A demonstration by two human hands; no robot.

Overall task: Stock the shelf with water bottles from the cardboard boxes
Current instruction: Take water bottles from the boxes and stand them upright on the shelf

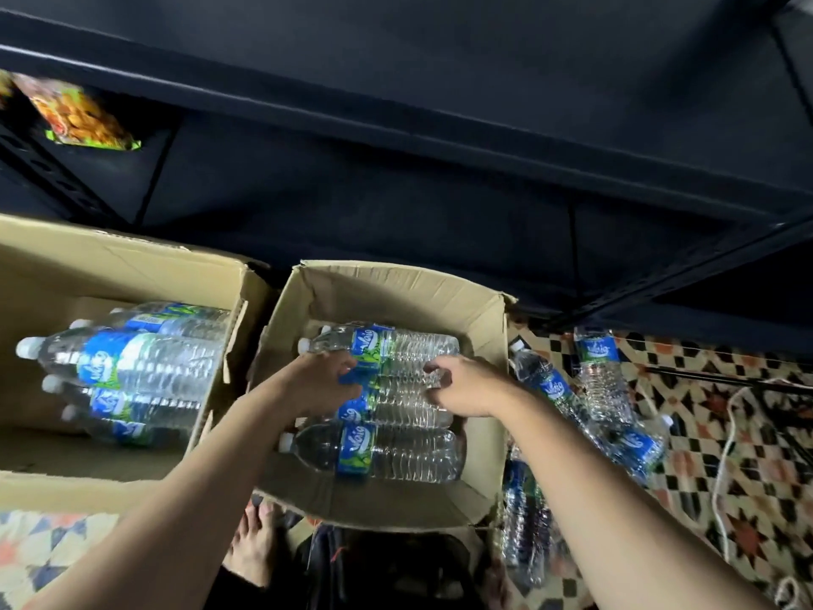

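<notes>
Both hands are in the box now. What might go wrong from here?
1. The left hand and right hand grip a middle bottle lying packed between others in the cardboard box; lifting it may drag or roll its neighbours.
2. Loose bottles and a white cord lie on the floor right of the box; stepping there risks a trip.
3. The dark shelf rail stands close behind the box; a fast lift might strike it.
</notes>
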